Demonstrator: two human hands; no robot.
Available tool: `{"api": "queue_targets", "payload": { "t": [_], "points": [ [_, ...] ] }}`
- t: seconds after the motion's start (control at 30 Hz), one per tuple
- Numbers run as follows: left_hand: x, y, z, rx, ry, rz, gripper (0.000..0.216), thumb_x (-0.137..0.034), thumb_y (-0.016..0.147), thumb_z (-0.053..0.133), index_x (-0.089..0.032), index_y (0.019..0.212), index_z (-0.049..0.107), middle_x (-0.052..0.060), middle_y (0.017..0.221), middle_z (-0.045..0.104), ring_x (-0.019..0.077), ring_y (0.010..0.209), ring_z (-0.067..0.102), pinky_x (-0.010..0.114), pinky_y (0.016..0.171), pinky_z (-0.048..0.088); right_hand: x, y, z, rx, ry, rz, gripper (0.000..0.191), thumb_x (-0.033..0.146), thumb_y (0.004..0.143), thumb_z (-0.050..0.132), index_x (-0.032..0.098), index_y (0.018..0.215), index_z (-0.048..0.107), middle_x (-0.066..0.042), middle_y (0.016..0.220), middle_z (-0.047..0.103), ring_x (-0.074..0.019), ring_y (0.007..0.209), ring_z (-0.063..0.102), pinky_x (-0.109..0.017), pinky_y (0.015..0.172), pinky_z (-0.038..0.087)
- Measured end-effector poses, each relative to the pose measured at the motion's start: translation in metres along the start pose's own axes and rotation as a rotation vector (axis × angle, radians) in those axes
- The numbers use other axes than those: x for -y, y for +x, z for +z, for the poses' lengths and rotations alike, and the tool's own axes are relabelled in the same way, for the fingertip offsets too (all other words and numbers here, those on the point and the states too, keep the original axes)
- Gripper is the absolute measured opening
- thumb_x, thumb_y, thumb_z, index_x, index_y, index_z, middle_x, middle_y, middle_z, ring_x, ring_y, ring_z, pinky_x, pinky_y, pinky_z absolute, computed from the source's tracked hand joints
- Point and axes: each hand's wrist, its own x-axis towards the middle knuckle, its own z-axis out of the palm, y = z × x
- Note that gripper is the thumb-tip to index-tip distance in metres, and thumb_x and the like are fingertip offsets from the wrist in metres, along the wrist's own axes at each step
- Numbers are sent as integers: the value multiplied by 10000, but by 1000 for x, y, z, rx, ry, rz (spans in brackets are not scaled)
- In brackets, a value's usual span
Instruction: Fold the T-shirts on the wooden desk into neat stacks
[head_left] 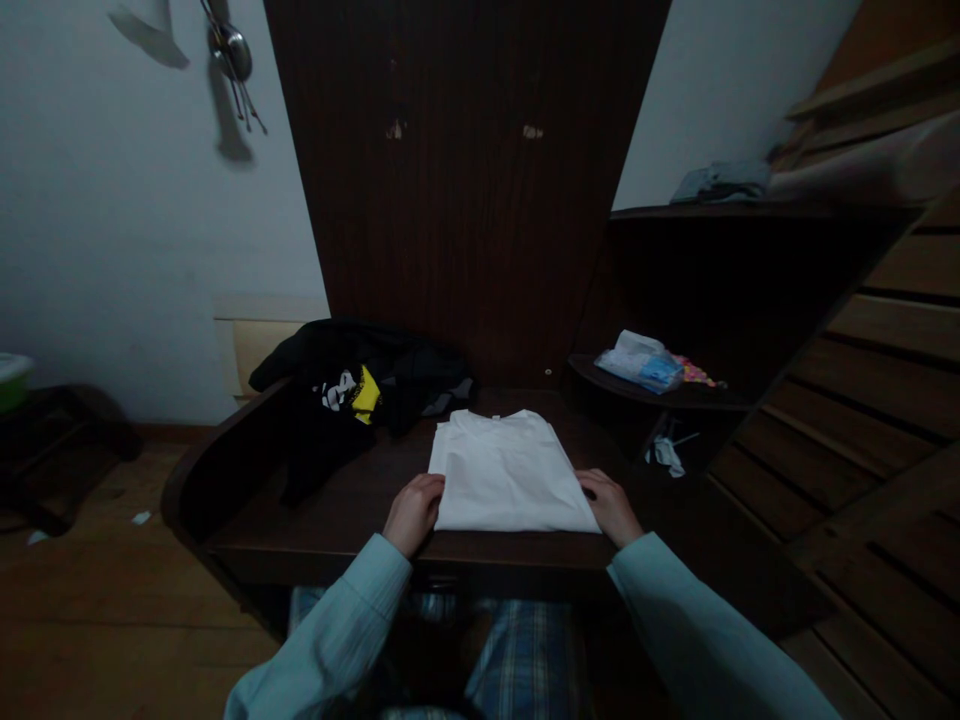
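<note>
A white T-shirt [510, 470], folded into a neat rectangle with its collar at the far side, lies flat on the dark wooden desk [337, 530]. At its left edge is my left hand [414, 512], fingers curled and gripping the fabric. My right hand [611, 508] pinches the shirt's opposite edge, near the front right corner; the fingertips are partly hidden. Behind and left of the shirt, a rumpled heap of black clothing [405, 375] with a yellow and white print rests on the desk.
Dark shelves [675, 395] stand on the right, holding a plastic packet [643, 365] and, higher up, folded cloth [720, 182]. A raised curved side panel [187, 480] bounds the desk's left end. Wooden slats [892, 370] rise at far right.
</note>
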Motion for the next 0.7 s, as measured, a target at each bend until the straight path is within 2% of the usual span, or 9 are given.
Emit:
{"api": "queue_targets", "payload": {
  "t": [0.33, 0.5, 0.6, 0.7],
  "points": [
    [9, 0, 12, -96, 71, 40, 254, 16, 703, 460, -148, 792, 633, 74, 922, 630, 165, 851, 582, 274, 777, 492, -7, -8, 7, -208, -76, -23, 221, 197, 746, 444, 197, 668, 651, -69, 822, 666, -195, 733, 621, -340, 681, 507],
    [4, -1, 7, -65, 110, 38, 302, 16, 698, 463, -148, 893, 625, 75, 928, 626, 181, 872, 558, 296, 789, 484, -3, -6, 5, -158, -43, -56, 220, 242, 754, 459, 210, 689, 667, -67, 857, 672, -201, 773, 631, -351, 724, 510],
    [-1, -2, 2, -43, 121, 35, 299, 9, 699, 466, -163, 878, 632, 66, 957, 619, 187, 912, 532, 305, 815, 469, -1, -5, 4, -128, 25, -21, 229, 251, 758, 451, 203, 727, 673, -74, 919, 662, -197, 810, 631, -329, 727, 516],
    [-5, -1, -2, -17, 116, -5, 287, 8, 698, 464, -169, 842, 639, 61, 966, 616, 190, 925, 517, 306, 815, 465, -2, -5, 4, -135, 84, 20, 234, 236, 746, 438, 199, 697, 664, -73, 881, 664, -194, 799, 631, -332, 737, 513]
  ]
}}
